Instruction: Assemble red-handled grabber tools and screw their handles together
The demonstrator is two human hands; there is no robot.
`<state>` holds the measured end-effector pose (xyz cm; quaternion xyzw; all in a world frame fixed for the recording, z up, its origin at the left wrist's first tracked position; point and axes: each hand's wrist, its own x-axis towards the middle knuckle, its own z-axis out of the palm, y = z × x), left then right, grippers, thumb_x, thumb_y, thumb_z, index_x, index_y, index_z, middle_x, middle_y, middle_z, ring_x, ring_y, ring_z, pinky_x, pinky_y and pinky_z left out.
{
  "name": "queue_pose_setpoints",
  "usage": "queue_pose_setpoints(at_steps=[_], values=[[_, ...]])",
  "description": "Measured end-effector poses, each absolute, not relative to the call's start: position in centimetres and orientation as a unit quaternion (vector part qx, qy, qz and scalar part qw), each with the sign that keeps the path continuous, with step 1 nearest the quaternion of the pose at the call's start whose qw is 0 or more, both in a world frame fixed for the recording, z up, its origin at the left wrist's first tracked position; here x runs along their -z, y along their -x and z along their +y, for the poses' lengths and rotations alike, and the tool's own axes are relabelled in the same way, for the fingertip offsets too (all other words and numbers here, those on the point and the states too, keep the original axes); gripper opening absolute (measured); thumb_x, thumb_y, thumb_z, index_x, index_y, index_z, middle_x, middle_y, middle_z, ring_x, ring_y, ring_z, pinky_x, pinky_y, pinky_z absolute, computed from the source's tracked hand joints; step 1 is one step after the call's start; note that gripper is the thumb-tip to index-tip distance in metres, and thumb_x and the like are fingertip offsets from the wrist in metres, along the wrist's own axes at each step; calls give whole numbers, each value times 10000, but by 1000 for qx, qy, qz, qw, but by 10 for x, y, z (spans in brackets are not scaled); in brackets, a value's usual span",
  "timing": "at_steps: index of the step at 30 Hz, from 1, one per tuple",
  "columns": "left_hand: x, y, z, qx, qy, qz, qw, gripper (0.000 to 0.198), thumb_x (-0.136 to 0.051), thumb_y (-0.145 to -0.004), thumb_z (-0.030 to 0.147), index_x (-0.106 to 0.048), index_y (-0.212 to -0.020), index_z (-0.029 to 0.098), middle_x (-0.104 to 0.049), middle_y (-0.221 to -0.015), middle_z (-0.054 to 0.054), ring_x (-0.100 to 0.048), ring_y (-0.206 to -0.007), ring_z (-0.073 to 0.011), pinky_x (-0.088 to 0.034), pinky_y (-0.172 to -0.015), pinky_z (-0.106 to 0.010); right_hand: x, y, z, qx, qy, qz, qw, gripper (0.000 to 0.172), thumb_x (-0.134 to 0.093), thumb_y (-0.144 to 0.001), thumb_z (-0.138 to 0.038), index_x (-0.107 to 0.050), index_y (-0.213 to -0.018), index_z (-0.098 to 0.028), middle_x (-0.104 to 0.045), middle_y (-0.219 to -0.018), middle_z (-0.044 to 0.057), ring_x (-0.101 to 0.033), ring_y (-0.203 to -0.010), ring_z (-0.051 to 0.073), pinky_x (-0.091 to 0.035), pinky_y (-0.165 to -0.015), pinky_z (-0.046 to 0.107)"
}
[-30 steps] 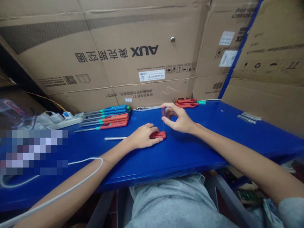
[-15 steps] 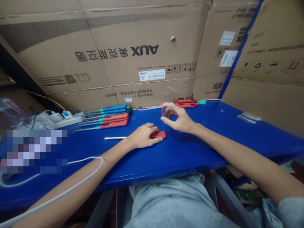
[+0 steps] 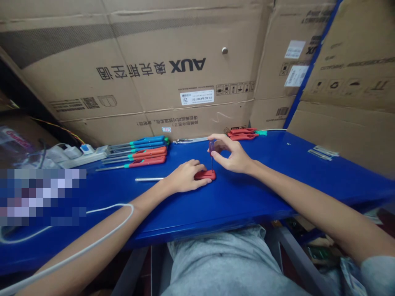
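A red long-nosed lighter (image 3: 207,175) lies flat on the blue table, its metal tube poking out to the left from under my wrist. My left hand (image 3: 187,176) presses down over its body, fingers wrapped round it; the middle of the lighter is hidden under the palm. With thumb and fingertips, my right hand (image 3: 233,156) grips the clear purple handle of a small screwdriver (image 3: 211,146). The screwdriver stands upright, its shaft reaching down to the right end of the lighter.
Blue and red lighters (image 3: 148,160) lie stacked at left beside a white power strip (image 3: 89,156). More red lighter shells (image 3: 242,134) rest by the cardboard wall (image 3: 148,37). Thin metal strips (image 3: 324,152) lie at right. A white cable (image 3: 108,234) crosses my left forearm.
The thumb of my right hand has shifted slightly on the screwdriver handle. My left hand and the lighter stay in place.
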<state>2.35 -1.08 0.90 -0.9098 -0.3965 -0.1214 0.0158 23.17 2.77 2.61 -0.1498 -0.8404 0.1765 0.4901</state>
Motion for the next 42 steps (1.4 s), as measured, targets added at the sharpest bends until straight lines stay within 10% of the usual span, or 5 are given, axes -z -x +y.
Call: queue_pose_setpoints(at_steps=[42], values=[[-8,-23,-10,121,910,-396,19,427,-511,-919,531,-652,-1044,148,-601,-886,-70,-565,-836,-222,-452,-759,-330,-25,-232,26,-135,153,-851,485,391,-528,-873,-159,-518,-1259,-223,-662,-967,40,-657,-755,133,-582,-694,291]])
